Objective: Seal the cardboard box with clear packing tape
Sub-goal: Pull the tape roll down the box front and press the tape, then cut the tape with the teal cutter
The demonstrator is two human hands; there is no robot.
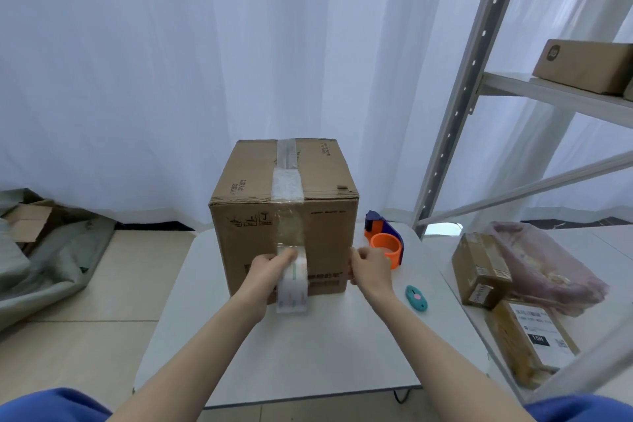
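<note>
A closed cardboard box (pixel 318 226) stands on a small white table (pixel 308 346). A strip of clear tape (pixel 287 175) runs along the top seam and down the front face. My left hand (pixel 270 269) grips a roll of clear packing tape (pixel 293 279) held against the lower front of the box, with the tape stretched up from it. My right hand (pixel 370 265) presses against the box's front right edge, fingers curled, holding nothing else.
An orange and blue tape dispenser (pixel 385 238) stands right of the box. A teal box cutter (pixel 416 298) lies on the table. A metal shelf rack (pixel 479 79) at the right holds several parcels (pixel 479 271). Grey bags (pixel 51 250) lie on the floor at left.
</note>
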